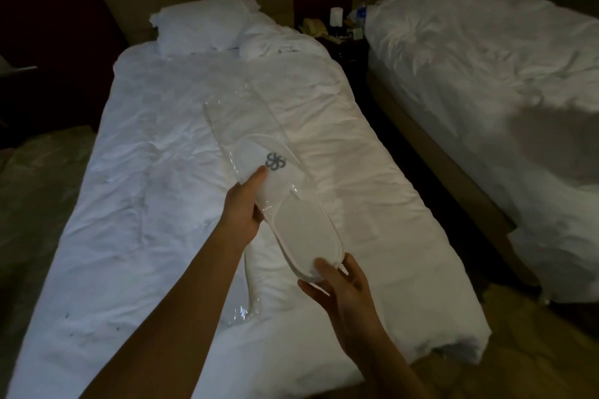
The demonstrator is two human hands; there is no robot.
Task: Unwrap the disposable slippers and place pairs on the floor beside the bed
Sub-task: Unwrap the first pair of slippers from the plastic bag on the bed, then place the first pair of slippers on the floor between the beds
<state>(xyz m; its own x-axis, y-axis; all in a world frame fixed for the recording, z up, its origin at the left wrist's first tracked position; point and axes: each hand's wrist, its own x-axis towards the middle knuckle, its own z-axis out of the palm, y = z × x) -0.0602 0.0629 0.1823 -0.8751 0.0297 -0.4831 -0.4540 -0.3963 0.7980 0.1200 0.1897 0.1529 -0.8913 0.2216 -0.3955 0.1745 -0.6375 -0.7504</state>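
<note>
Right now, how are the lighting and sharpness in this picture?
Head view: dim room, dark corners; a light patch falls on the bed; glare glints on the plastic wrapper; soft overall, though the slipper logo reads; wide-angle bending at the edges.

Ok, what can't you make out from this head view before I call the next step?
- Slippers: whether one or a pair; they overlap in the clear wrapper.
- Second wrapped item on the bed: mostly hidden by the left hand and forearm.
- Nightstand clutter: too dark and small.
- Right hand: fingers under the heel hidden.
</note>
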